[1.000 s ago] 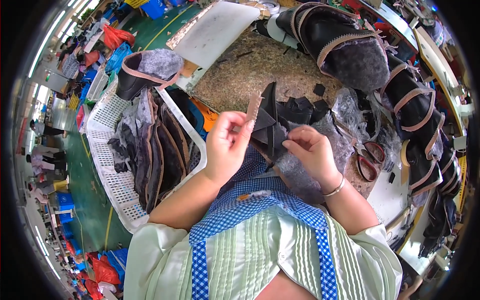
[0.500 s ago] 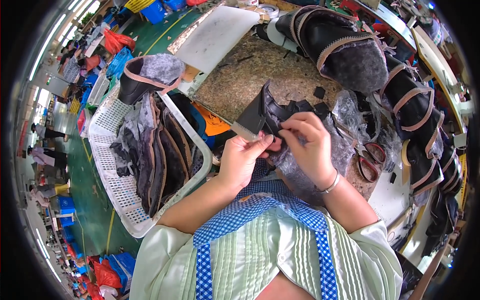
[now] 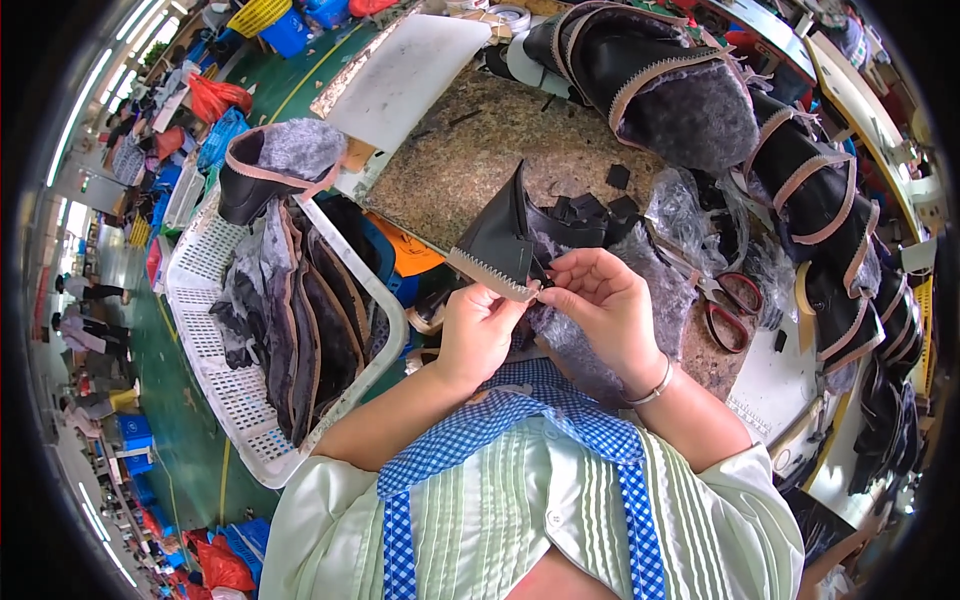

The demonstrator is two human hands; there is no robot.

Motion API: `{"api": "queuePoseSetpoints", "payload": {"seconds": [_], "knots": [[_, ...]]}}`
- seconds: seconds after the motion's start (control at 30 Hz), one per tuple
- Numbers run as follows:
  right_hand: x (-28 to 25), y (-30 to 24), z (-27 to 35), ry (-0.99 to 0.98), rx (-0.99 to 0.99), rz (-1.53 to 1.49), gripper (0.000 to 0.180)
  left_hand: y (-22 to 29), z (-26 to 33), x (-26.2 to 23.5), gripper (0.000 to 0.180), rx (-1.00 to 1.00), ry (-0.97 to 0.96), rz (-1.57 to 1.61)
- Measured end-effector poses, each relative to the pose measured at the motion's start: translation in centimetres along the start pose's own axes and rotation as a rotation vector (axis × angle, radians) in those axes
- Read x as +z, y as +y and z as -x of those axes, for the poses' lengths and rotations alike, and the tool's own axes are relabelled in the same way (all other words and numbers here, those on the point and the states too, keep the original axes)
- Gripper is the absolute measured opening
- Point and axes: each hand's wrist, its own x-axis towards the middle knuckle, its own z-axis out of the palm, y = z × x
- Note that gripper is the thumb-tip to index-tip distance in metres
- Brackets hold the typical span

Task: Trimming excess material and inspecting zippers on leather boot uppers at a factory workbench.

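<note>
**Mottled worktop in a cluttered workshop, a black boot piece over its near edge**

Nearest are a pleated pale-green shirt and a blue-and-white checked apron. Just beyond, the left hand has thumb and fingers clamped on the smooth boot piece at its pinkish, zigzag-cut trim. The right hand bunches thumb and fingertips at the trim's right end; whether they clamp it, I cannot tell. Shaggy grey plush lies beside that hand, and looped red-handled scissors rest further right. To the left, a perforated white plastic basket holds folded plush-lined pieces. Past the hands lie flat black squares and crumpled clear plastic. Farther off are a smooth pale board, a bulky row of glossy black uppers and the green floor.
</note>
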Motion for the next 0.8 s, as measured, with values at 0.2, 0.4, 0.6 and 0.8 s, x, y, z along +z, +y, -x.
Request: {"api": "queuePoseSetpoints", "payload": {"seconds": [0.2,0.4,0.6,0.8], "knots": [[-0.1,-2.1,-0.4,-0.098,-0.343,0.637,0.017,0.7,-0.2,-0.9,0.01,0.259,-0.08,-0.61],[-1.4,-1.0,-1.3,-0.156,0.397,-0.335,0.017,0.3,-0.1,-0.6,0.011,-0.067,-0.128,0.004],[-1.1,-2.0,1.6,-0.1,-0.065,0.378,0.036,1.2,0.0,-1.1,0.016,-0.058,-0.198,-0.297],[-9.0,0.6,6.3,0.534,-0.173,0.999,0.068,2.1,0.9,-0.9,0.014,-0.215,-0.156,0.016]]}}
